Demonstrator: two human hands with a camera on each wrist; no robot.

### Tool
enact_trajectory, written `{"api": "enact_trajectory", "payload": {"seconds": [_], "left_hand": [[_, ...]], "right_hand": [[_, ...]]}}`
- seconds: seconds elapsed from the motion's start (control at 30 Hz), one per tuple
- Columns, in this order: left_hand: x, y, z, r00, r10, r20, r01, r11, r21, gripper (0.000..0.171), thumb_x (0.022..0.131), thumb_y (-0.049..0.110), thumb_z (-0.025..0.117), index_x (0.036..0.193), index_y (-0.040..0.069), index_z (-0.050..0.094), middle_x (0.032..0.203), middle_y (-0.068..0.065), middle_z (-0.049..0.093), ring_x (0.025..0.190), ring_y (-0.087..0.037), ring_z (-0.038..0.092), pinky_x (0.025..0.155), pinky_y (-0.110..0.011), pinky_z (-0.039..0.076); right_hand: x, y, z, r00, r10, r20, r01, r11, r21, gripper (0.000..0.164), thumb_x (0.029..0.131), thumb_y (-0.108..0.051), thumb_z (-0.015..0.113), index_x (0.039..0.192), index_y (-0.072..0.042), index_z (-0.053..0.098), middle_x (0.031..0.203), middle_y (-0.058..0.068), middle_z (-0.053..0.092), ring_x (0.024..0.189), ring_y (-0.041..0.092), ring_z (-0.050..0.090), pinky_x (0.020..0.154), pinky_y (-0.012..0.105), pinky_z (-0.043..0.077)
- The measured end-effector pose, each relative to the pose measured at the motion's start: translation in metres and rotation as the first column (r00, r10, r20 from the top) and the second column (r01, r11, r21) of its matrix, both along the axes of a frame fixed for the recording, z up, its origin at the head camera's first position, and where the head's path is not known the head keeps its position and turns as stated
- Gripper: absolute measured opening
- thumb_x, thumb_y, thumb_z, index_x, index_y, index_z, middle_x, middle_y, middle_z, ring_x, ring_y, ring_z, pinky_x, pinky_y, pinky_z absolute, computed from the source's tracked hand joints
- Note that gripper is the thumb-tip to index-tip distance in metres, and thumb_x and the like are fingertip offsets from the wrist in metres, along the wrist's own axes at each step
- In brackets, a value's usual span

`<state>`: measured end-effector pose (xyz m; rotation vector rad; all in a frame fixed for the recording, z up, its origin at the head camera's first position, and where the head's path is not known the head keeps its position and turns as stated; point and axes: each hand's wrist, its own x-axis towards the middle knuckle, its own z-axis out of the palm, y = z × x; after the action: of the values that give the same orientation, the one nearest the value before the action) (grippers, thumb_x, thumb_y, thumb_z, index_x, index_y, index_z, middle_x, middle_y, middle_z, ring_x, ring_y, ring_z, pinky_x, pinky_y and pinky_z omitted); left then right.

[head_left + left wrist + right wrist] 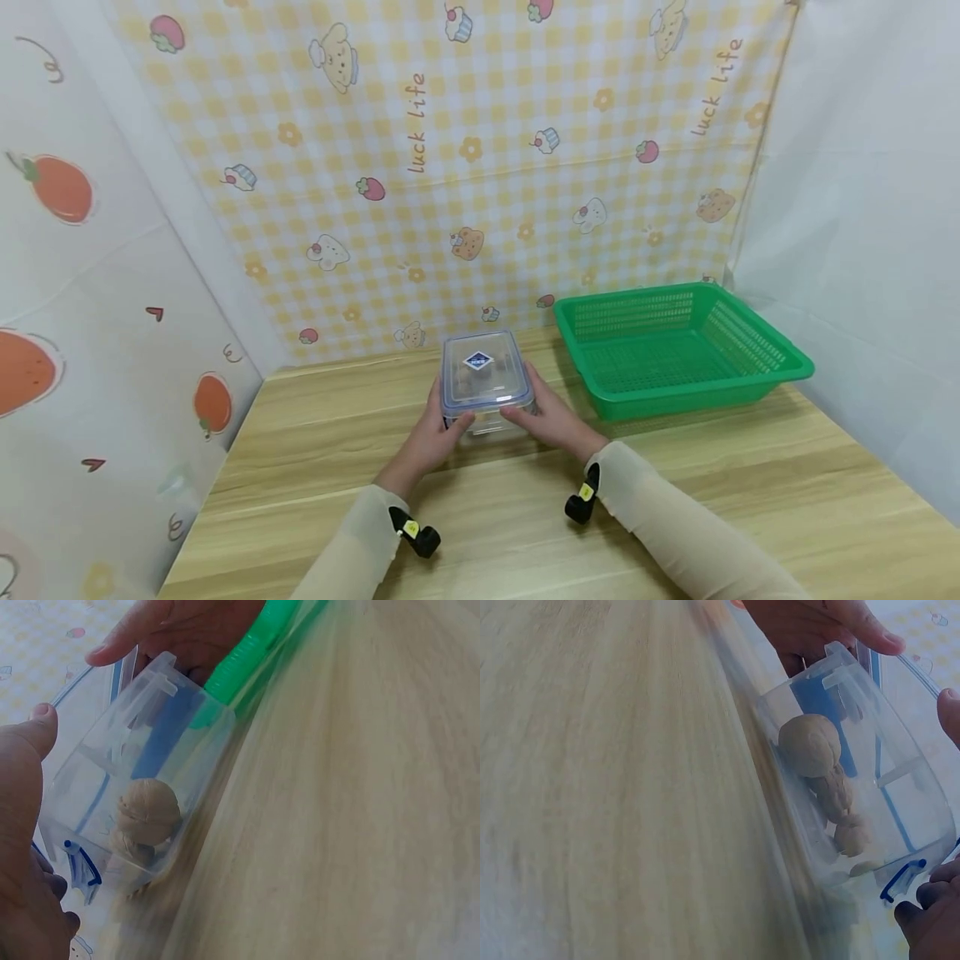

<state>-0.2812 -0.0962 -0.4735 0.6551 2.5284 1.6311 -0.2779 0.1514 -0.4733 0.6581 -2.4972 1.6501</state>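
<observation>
A clear plastic food container (486,379) with a blue-edged lid (480,350) sits between both hands over the wooden table. My left hand (432,433) grips its left side, thumb at the front edge of the lid. On the opposite side my right hand (553,418) holds it likewise, thumb laid near the front corner. Through the wall, in the wrist views, several round brown walnuts (148,810) show inside, one of the larger ones being a walnut (808,744) near the end. A blue-trimmed side latch (84,871) sticks out from the container. Fingers behind it are partly hidden.
A green plastic basket (600,402) with slotted walls stands to the right of the container, at the back of the wooden table (337,433). Behind the table hangs a yellow checked cloth (480,200). White sheets enclose the left and right sides.
</observation>
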Motion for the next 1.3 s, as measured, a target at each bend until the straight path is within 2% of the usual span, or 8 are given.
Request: {"api": "enact_trajectory", "payload": {"seconds": [0.53, 0.7, 0.77, 0.9, 0.97, 1.0, 1.1, 1.3], "left_hand": [[-0.001, -0.001, -0.005, 0.999, -0.006, -0.038, 0.005, 0.999, -0.044, 0.094, 0.100, 0.045, 0.061, 0.164, 0.019, -0.004, 0.166, -0.013, 0.024, 0.150, -0.033, 0.029, 0.121, -0.050, 0.021], [-0.001, 0.000, -0.007, 0.997, -0.010, -0.079, 0.005, 0.998, -0.056, 0.094, 0.100, 0.042, 0.062, 0.164, 0.017, -0.002, 0.167, -0.012, 0.021, 0.150, -0.032, 0.027, 0.121, -0.051, 0.021], [0.006, 0.000, 0.001, 0.995, -0.024, -0.095, 0.020, 0.999, -0.048, 0.092, 0.101, 0.035, 0.063, 0.163, 0.013, -0.001, 0.166, -0.016, 0.021, 0.150, -0.036, 0.027, 0.120, -0.052, 0.020], [0.006, -0.002, -0.001, 0.991, -0.043, -0.125, 0.034, 0.997, -0.073, 0.092, 0.100, 0.036, 0.063, 0.163, 0.011, 0.001, 0.166, -0.015, 0.022, 0.151, -0.033, 0.025, 0.121, -0.051, 0.019], [0.003, -0.004, -0.008, 0.988, -0.035, -0.149, 0.017, 0.992, -0.126, 0.094, 0.100, 0.044, 0.062, 0.164, 0.012, 0.001, 0.167, -0.011, 0.021, 0.152, -0.030, 0.024, 0.121, -0.050, 0.020], [-0.001, -0.005, -0.013, 0.986, -0.028, -0.165, 0.002, 0.988, -0.157, 0.096, 0.098, 0.050, 0.062, 0.164, 0.013, 0.002, 0.167, -0.009, 0.022, 0.152, -0.028, 0.025, 0.121, -0.048, 0.021], [0.001, -0.007, -0.014, 0.977, -0.004, -0.214, -0.054, 0.962, -0.267, 0.099, 0.098, 0.056, 0.059, 0.163, 0.007, 0.003, 0.167, -0.015, 0.020, 0.152, -0.032, 0.023, 0.121, -0.051, 0.020], [0.006, -0.010, -0.010, 0.968, 0.017, -0.252, -0.137, 0.873, -0.469, 0.105, 0.098, 0.067, 0.047, 0.160, -0.004, 0.002, 0.165, -0.027, 0.014, 0.153, -0.039, 0.016, 0.123, -0.054, 0.014]], "right_hand": [[0.003, 0.002, -0.007, 0.999, -0.006, 0.032, 0.005, 1.000, 0.018, 0.095, 0.098, -0.035, 0.069, 0.164, -0.016, 0.003, 0.161, 0.011, 0.036, 0.145, 0.026, 0.039, 0.118, 0.046, 0.029], [0.002, 0.003, -0.013, 1.000, 0.009, 0.022, -0.009, 1.000, -0.020, 0.096, 0.097, -0.029, 0.071, 0.165, -0.019, 0.004, 0.162, 0.012, 0.034, 0.144, 0.030, 0.039, 0.118, 0.049, 0.030], [0.003, 0.004, -0.015, 1.000, 0.000, 0.030, 0.001, 1.000, -0.008, 0.097, 0.096, -0.031, 0.071, 0.165, -0.020, 0.004, 0.162, 0.011, 0.034, 0.145, 0.029, 0.039, 0.118, 0.048, 0.029], [0.006, 0.005, -0.019, 0.998, -0.036, 0.049, 0.033, 0.998, 0.058, 0.101, 0.095, -0.040, 0.071, 0.165, -0.020, 0.002, 0.163, 0.010, 0.032, 0.147, 0.028, 0.035, 0.120, 0.046, 0.026], [0.006, 0.005, -0.021, 0.998, -0.051, 0.040, 0.047, 0.994, 0.099, 0.102, 0.095, -0.045, 0.070, 0.165, -0.020, 0.001, 0.164, 0.009, 0.031, 0.148, 0.026, 0.033, 0.120, 0.046, 0.026], [0.006, 0.005, -0.022, 0.998, -0.061, 0.033, 0.057, 0.991, 0.122, 0.102, 0.094, -0.048, 0.070, 0.165, -0.020, 0.001, 0.164, 0.008, 0.031, 0.148, 0.026, 0.033, 0.120, 0.045, 0.026], [0.007, 0.005, -0.023, 0.997, -0.076, 0.003, 0.075, 0.983, 0.170, 0.103, 0.093, -0.051, 0.069, 0.165, -0.019, 0.002, 0.163, 0.008, 0.032, 0.148, 0.025, 0.033, 0.120, 0.046, 0.027], [0.009, 0.005, -0.021, 0.995, -0.092, -0.030, 0.097, 0.969, 0.227, 0.103, 0.093, -0.055, 0.067, 0.165, -0.018, 0.003, 0.164, 0.008, 0.029, 0.149, 0.026, 0.030, 0.120, 0.047, 0.027]]}}
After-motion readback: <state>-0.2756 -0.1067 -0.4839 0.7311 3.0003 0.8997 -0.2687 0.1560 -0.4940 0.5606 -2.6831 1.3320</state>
